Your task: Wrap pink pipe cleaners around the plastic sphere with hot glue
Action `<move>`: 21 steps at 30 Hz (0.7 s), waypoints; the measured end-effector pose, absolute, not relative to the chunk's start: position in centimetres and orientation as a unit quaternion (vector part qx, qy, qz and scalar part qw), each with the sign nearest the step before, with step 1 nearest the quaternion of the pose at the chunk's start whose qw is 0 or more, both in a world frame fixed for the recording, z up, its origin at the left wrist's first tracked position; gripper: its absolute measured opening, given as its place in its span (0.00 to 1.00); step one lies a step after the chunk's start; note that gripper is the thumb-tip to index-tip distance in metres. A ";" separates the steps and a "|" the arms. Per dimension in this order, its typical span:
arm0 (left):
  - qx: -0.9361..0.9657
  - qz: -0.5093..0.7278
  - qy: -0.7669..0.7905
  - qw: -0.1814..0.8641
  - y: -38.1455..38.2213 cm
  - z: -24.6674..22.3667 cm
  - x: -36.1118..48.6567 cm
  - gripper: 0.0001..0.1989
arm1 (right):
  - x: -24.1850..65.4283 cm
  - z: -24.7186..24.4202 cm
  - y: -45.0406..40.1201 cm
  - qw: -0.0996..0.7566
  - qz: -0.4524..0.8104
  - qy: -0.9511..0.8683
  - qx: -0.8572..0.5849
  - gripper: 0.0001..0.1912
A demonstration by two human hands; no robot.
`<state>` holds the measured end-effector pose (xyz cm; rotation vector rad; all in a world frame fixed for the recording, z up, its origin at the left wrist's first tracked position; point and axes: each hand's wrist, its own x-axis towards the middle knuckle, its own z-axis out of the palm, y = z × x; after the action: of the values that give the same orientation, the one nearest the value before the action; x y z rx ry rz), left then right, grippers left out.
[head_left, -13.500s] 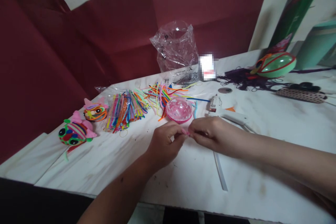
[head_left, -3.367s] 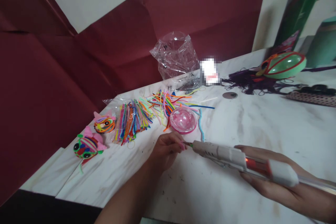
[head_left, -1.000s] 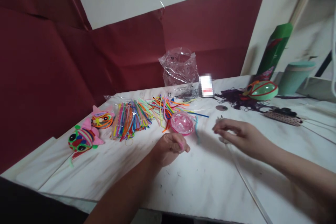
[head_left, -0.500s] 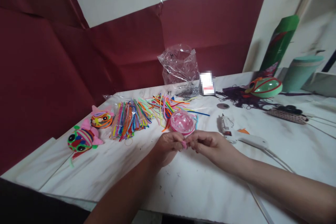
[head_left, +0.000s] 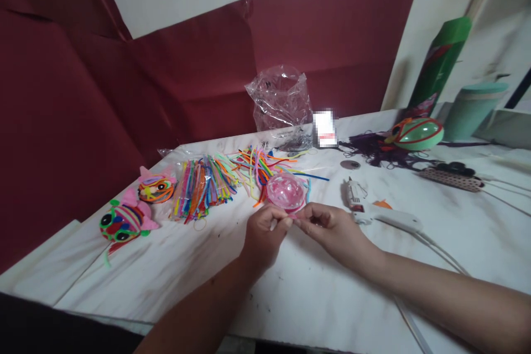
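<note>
My left hand (head_left: pixel 269 229) and my right hand (head_left: pixel 326 227) meet over the front of the table, thumbs and forefingers pinched close together. Between the fingertips shows a small pink strip (head_left: pixel 292 215), perhaps a pipe cleaner; most of it is covered by the fingers. Just beyond my hands sits a clear bowl-shaped plastic piece (head_left: pixel 286 191) with a pink rim and pinkish inside. Behind and to the left lie loose coloured pipe cleaners (head_left: pixel 259 168) and a clear bag of pipe cleaners (head_left: pixel 205 185).
A white glue gun (head_left: pixel 390 214) with a cord lies right of my hands. Two decorated fish-like figures (head_left: pixel 124 221) are at the left. A clear plastic bag (head_left: pixel 282 105), a green balloon-like ornament (head_left: pixel 418 134), a mint cup (head_left: pixel 477 110) and a perforated strip (head_left: pixel 450 178) lie farther back.
My fingertips have come closer together, and the pink strip, which stuck out below as a small curl, now shows less. The whole view has shifted slightly.
</note>
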<state>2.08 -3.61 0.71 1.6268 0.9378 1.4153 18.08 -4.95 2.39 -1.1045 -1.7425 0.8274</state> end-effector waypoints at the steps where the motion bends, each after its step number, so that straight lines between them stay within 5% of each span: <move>1: 0.654 0.554 0.370 0.358 -3.8 0.7 2.1 0.06 | 18.0 2.3 -4.9 0.441 0.335 -0.700 -0.451 0.12; 21: 0.711 0.520 0.393 0.262 -4.4 1.7 2.5 0.07 | 18.3 1.4 -5.0 0.432 0.289 -0.733 -0.438 0.14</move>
<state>2.47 -4.37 1.67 1.9245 1.0645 1.4077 18.28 -4.95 1.43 -1.0928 -1.8271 0.7213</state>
